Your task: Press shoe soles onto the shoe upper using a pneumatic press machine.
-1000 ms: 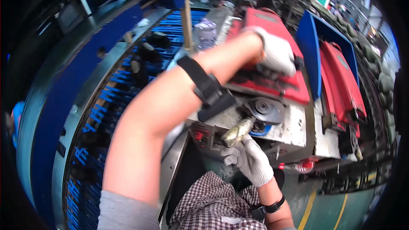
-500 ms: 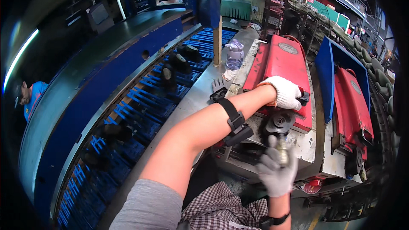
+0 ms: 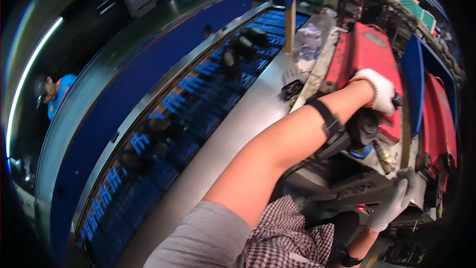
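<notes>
My left hand (image 3: 381,91), in a white knit glove, is closed round a black handle (image 3: 397,100) at the front end of a red machine (image 3: 372,47). Below that hand a black round wheel-like part (image 3: 366,125) sticks out, partly behind my forearm. A brass-coloured cylindrical fitting (image 3: 384,159) hangs lower, over the machine's front edge. My right hand (image 3: 392,202), gloved too, is below and to the right of the fitting, apart from it. Its fingers are stretched upward, somewhat blurred, with nothing visible in them.
A second red machine (image 3: 436,119) stands to the right behind a blue panel (image 3: 412,79). On the left runs a conveyor with blue racks (image 3: 173,101) carrying dark pieces. A purple-tinted plastic jug (image 3: 310,42) stands on the metal ledge. A person (image 3: 57,94) is at far left.
My right hand has come away from the brass-coloured fitting, down and to the right. My left hand keeps hold of the handle. The whole view has swung, shifting the scene rightward.
</notes>
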`<act>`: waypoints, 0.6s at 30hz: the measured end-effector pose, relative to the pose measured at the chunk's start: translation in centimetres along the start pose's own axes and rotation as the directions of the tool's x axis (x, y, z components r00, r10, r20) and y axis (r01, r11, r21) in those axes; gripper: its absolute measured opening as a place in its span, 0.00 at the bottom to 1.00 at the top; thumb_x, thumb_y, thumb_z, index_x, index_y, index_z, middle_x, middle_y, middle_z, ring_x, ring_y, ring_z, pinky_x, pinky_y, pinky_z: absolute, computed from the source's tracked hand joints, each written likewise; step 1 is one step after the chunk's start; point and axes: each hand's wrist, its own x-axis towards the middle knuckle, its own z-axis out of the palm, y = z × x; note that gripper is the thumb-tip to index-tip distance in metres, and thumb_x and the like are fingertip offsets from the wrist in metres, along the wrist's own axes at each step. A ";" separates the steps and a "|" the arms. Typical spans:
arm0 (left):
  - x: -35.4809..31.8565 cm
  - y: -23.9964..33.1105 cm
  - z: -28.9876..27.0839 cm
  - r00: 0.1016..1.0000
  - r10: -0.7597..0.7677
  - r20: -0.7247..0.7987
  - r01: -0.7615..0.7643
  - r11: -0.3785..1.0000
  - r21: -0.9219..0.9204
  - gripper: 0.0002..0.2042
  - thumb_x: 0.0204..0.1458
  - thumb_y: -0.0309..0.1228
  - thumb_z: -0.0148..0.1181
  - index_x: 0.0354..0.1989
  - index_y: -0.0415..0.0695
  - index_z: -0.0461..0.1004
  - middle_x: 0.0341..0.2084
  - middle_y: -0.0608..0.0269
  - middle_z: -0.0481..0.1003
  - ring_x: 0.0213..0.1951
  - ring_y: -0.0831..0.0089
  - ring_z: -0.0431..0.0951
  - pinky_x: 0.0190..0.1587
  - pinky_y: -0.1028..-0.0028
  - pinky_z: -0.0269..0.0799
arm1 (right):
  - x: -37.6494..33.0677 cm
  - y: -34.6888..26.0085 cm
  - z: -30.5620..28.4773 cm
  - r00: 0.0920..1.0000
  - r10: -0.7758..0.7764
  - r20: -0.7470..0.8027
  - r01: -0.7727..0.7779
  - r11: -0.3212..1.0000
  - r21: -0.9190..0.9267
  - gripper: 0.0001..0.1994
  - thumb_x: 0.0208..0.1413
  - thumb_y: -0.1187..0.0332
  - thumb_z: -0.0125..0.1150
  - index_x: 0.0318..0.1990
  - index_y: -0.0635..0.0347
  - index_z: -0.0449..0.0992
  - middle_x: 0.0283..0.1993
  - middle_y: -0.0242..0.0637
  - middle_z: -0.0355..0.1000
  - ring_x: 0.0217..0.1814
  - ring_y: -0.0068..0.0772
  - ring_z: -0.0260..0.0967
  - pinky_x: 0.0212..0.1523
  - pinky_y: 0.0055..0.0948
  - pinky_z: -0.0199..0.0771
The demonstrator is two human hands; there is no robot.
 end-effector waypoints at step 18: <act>2.8 -1.8 0.0 0.945 0.018 0.327 0.099 0.936 -0.337 0.21 0.50 0.51 0.73 0.37 0.43 0.85 0.32 0.63 0.83 0.31 0.68 0.81 0.35 0.66 0.79 | 4.3 -3.2 7.7 0.852 0.209 0.479 0.075 0.858 -0.508 0.15 0.59 0.77 0.63 0.54 0.65 0.78 0.35 0.35 0.76 0.34 0.19 0.70 0.38 0.24 0.74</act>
